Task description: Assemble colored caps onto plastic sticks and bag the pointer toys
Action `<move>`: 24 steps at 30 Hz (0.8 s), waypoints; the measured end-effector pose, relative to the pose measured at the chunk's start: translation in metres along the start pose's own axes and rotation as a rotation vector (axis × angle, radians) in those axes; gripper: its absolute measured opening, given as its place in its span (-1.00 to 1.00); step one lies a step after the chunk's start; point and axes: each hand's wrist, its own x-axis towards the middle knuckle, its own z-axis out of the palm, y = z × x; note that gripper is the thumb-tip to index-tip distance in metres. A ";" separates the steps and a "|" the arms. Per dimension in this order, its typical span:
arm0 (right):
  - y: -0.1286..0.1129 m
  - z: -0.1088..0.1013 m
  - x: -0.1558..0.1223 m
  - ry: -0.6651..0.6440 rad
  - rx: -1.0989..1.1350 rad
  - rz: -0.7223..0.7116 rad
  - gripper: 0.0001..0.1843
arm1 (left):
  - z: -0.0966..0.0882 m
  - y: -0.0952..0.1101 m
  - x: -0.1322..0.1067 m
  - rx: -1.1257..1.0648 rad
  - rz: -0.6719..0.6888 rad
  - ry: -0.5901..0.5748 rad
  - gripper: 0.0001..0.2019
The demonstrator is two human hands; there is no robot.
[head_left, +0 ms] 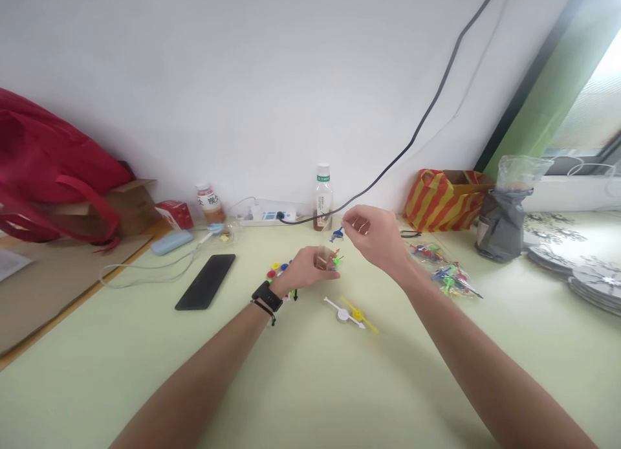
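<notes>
My right hand (376,235) is closed in a pinch on a blue arrow spinner (338,233), held up above my left hand. Fingers of my left hand (305,268) are wrapped round a small clear plastic bag (326,248). Red and green arrow pieces (336,261) show at the bag, partly hidden by the fingers. On the table in front of the hands lie a white arrow spinner (343,315) and a yellow arrow spinner (358,314), side by side. Several coloured pieces (275,266) sit behind my left wrist, partly covered by it.
Filled clear bags of coloured spinners (449,277) lie to the right. A phone (206,282) lies left. At the wall stand a drink bottle (323,197), a power strip (272,213) and a striped bag (441,200). Stacked grey discs (599,284) are far right. A black cable (412,138) hangs down.
</notes>
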 end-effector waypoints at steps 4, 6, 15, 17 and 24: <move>-0.005 -0.002 -0.001 0.072 -0.002 -0.088 -0.87 | 0.001 -0.003 0.000 0.059 0.026 0.021 -0.57; -0.007 -0.003 -0.001 0.073 0.031 -0.082 -0.87 | 0.000 -0.004 0.000 0.091 0.040 0.055 -0.60; -0.009 -0.018 0.006 -0.099 0.263 0.290 -0.93 | -0.005 -0.015 0.002 0.200 0.074 0.067 -0.61; -0.009 -0.023 0.009 -0.169 0.357 0.388 -0.91 | -0.007 -0.017 0.002 0.223 0.063 0.068 -0.56; -0.003 -0.021 0.009 -0.145 0.219 0.387 -0.88 | -0.006 -0.013 0.000 0.263 0.042 -0.008 -0.54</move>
